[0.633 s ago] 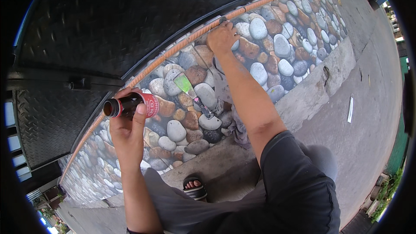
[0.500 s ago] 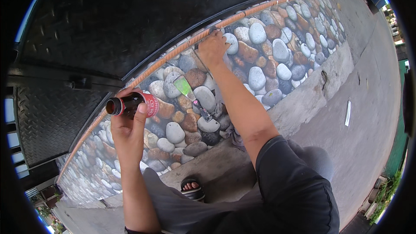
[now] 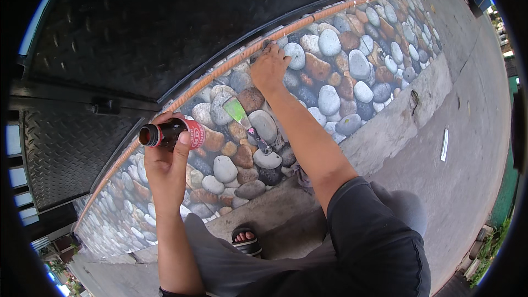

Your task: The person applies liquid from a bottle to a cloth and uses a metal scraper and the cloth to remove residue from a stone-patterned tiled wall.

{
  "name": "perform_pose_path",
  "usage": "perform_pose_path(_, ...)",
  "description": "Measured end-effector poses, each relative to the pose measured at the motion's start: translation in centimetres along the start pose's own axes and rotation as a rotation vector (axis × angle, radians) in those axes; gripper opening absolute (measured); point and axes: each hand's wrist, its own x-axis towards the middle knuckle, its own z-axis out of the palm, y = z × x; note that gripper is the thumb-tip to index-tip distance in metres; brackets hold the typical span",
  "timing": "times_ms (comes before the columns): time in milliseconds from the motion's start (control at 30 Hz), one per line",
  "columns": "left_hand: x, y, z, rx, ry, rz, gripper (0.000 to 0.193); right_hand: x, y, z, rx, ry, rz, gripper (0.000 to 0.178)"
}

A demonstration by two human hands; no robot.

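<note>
**Left hand grips a brown bottle while the right hand works at the orange trim**

Taking the view as a clock dial, the bottle sits at 9 o'clock, tipped on its side, its uncapped mouth turned toward 9 and its red label toward 3. The left hand wraps it, thumb across the near side and fingers behind.

The right hand is at 12 o'clock, its arm reaching up from 5. Its fingers bend down against the upper edge of the pebble-patterned surface, right beside the trim. A small dark thing shows at the fingertips; it is mostly hidden, so whether the hand grips it or only presses on it cannot be told.

Between the two arms, near the dial's centre, a scraper lies on the pebble pattern, its green-smeared blade toward 11 and its dark handle toward 5. A greyish cloth peeks out beside the right forearm at 5.

The trim curves from 8 o'clock up past 12 to between 1 and 2, below a black metal gate that fills 11. A sandalled foot stands at 6, and a thin white strip lies on the concrete at 3.
</note>
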Motion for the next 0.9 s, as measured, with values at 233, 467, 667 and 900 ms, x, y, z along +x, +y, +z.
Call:
perform_pose_path(233, -0.2, 0.2, 0.6, -0.017, 0.009, -0.001, 0.038, -0.6, -1.6, 1.4, 0.085, 0.14, 0.072, 0.043)
perform_pose_path(467, -0.3, 0.2, 0.4, -0.016, -0.026, 0.033, 0.038, 0.5, -0.7, 0.8, 0.207, 0.095, 0.122, 0.039)
perform_pose_path(667, -0.6, 0.0, -0.2, -0.008, -0.014, -0.012, 0.041, 1.5, 1.0, 1.1, 0.155, 0.184, 0.113, 0.054)
perform_pose_path(900, -0.8, 0.3, -0.1, -0.001, -0.027, -0.032, 0.042, 0.7, 0.4, 1.9, 0.079, 0.197, 0.079, 0.055)
